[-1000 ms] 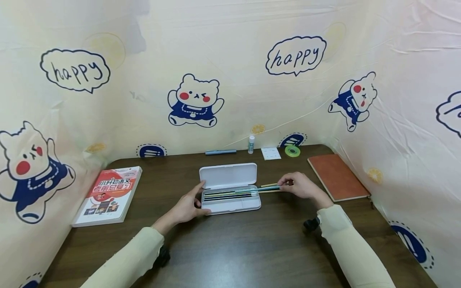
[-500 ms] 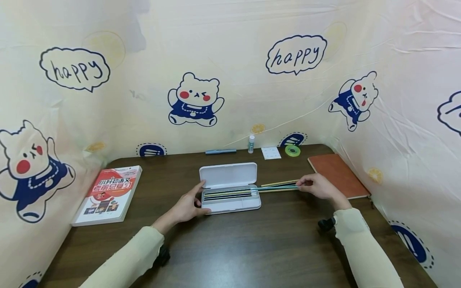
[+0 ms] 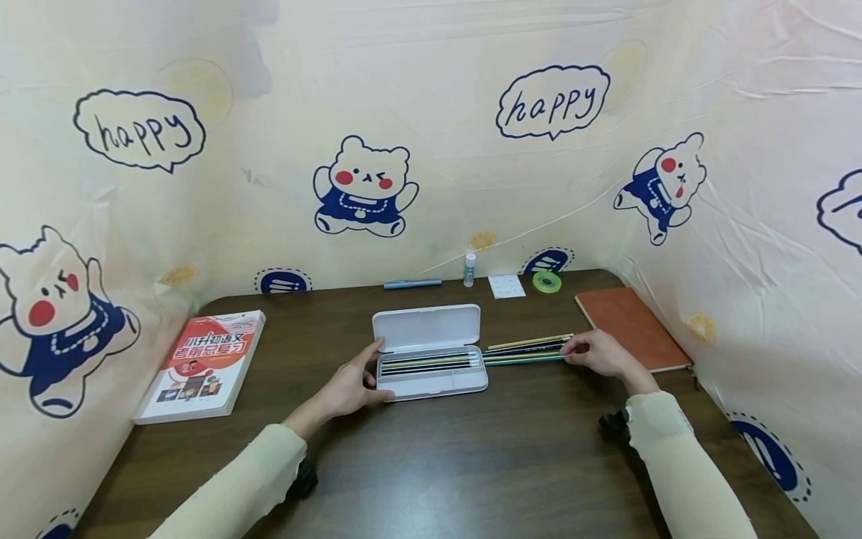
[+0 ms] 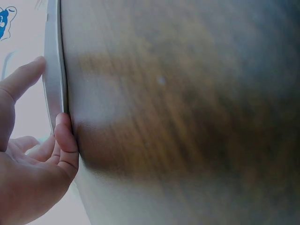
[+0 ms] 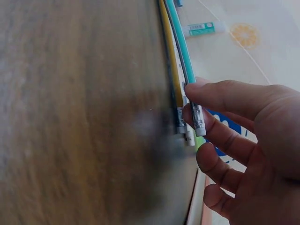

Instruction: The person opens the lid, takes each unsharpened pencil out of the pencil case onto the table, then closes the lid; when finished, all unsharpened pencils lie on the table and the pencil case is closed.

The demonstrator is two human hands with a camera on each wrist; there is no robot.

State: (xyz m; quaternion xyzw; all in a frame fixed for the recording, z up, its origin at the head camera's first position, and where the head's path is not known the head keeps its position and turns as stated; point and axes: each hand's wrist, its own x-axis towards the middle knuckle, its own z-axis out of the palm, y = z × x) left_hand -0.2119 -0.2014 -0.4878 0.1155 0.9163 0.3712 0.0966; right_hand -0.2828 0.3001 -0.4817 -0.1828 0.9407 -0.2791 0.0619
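A white pencil case (image 3: 431, 385) lies with its lid raised, and several dark and striped pencils (image 3: 424, 365) rest in its upper compartment. My left hand (image 3: 350, 385) holds the case's left end, thumb at the front corner and index finger by the hinge. To the right of the case, my right hand (image 3: 599, 352) pinches a teal pencil (image 5: 182, 44) near its white eraser end, between thumb and index finger. The other fingers of that hand are loosely bent. Beside the teal pencil lie several more pencils, among them a yellow one (image 5: 171, 56).
A brown notebook (image 3: 633, 329) lies right of and behind my right hand. Along the back edge are a blue pen (image 3: 412, 284), a glue stick (image 3: 469, 271), a white paper pad (image 3: 506, 287) and green tape (image 3: 547, 282). A thick book (image 3: 202, 367) is at the left.
My right hand has moved right, drawing the teal pencil out of the case, then slightly toward the front beside the other pencils. My left hand has stayed on the case.
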